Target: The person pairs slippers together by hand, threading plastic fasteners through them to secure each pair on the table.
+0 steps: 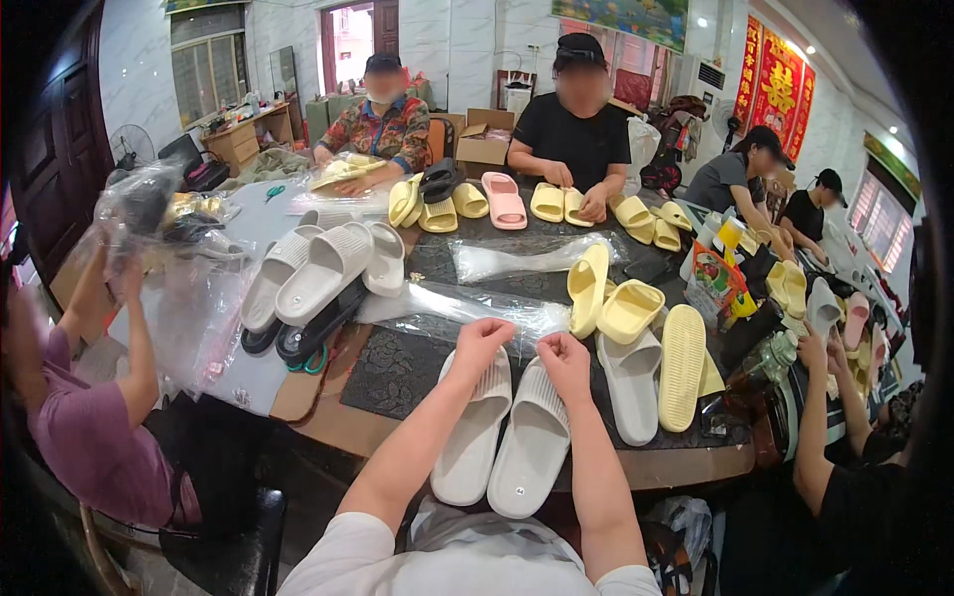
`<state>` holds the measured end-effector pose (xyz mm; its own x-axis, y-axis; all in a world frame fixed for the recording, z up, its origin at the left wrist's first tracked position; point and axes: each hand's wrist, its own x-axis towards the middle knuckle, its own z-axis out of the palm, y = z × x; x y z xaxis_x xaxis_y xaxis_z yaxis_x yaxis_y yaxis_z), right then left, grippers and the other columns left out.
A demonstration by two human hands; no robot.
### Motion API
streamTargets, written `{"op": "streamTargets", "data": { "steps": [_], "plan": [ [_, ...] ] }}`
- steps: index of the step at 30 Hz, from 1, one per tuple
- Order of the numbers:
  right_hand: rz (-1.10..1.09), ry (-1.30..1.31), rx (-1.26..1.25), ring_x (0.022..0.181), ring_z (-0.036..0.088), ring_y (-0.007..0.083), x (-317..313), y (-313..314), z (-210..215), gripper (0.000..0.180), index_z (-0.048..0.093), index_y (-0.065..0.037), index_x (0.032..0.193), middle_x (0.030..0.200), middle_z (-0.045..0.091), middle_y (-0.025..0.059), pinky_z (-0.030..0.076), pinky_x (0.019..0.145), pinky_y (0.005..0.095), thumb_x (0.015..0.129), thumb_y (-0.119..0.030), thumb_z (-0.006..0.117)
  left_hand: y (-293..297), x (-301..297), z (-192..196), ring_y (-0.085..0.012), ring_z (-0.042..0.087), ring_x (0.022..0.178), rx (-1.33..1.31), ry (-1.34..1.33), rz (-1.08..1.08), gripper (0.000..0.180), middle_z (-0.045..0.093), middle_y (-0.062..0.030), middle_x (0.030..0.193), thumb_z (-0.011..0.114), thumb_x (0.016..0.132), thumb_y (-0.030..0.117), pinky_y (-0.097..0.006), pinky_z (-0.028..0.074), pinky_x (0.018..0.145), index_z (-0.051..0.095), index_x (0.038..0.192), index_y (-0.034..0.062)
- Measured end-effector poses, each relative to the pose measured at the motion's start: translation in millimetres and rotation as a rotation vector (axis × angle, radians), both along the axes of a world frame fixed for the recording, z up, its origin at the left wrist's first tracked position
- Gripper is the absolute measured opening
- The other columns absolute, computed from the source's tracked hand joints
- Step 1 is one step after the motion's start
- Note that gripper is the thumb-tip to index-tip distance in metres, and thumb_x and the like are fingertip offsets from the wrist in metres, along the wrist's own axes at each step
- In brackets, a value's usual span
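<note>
Two grey slippers (525, 462) lay side by side at the near edge of the table (686, 465), toes pointing far and a little right. The left hand (484, 346) was nearer the left slipper's toe, the right hand (566, 364) nearer the other toe. Both had fingertips pinched together; I couldn't tell on what. A clear bag (467, 306) lay just past them.

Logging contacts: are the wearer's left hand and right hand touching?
Apart: the head view shows clear space separating the left hand from the right hand where they are nearest.
</note>
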<state>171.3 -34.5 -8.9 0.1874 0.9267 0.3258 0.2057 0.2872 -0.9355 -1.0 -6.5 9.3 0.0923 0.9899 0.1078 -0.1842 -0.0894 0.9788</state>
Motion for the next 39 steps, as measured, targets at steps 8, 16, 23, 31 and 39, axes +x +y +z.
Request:
{"op": "streamTargets", "data": {
  "steps": [8,16,23,31,39],
  "plan": [
    [-0.046,-0.038,0.026,0.061,0.052,0.0055,0,-3,1,0.012,0.065,0.001,0.082,0.066,0.060,0.0005,0.043,0.059,0.0219,0.077,-0.009,0.065,1,-2,-4,-0.0082,0.057,0.077,0.013,0.249,-0.108,0.024,0.066,-0.0019,0.083,0.067,0.082,0.020,-0.024,0.044,0.073,0.068,0.095,0.0002],
    [0.029,-0.216,0.003,0.061,0.055,0.0094,4,1,-7,0.016,0.066,-0.001,0.085,0.066,0.061,0.0046,0.046,0.061,0.0253,0.076,-0.015,0.068,-3,3,-7,-0.0081,0.058,0.076,0.056,0.366,-0.145,0.024,0.067,-0.0026,0.082,0.068,0.081,0.021,-0.024,0.045,0.070,0.069,0.092,-0.0001],
    [-0.036,-0.055,-0.091,0.064,0.056,0.0081,-3,-3,5,0.015,0.066,0.000,0.084,0.070,0.063,0.0035,0.046,0.062,0.0244,0.077,-0.013,0.067,12,-6,-15,-0.0092,0.060,0.075,0.019,0.065,-0.051,0.022,0.067,-0.0026,0.081,0.069,0.080,0.018,-0.025,0.048,0.070,0.069,0.091,-0.0011],
    [-0.043,-0.058,0.011,0.063,0.055,0.0078,-2,-4,1,0.016,0.065,0.002,0.082,0.070,0.062,0.0024,0.046,0.061,0.0234,0.078,-0.013,0.066,-5,2,4,-0.0085,0.060,0.074,0.051,0.162,-0.060,0.020,0.068,-0.0024,0.080,0.070,0.079,0.016,-0.024,0.047,0.070,0.070,0.089,-0.0014],
    [0.056,-0.206,0.028,0.064,0.052,0.0039,-3,-7,9,0.009,0.065,0.000,0.084,0.072,0.062,-0.0004,0.043,0.060,0.0195,0.080,-0.008,0.066,-3,4,-3,-0.0087,0.059,0.074,0.098,0.242,-0.158,0.023,0.068,-0.0031,0.080,0.070,0.080,0.019,-0.024,0.047,0.070,0.070,0.089,-0.0010]
  ]
}}
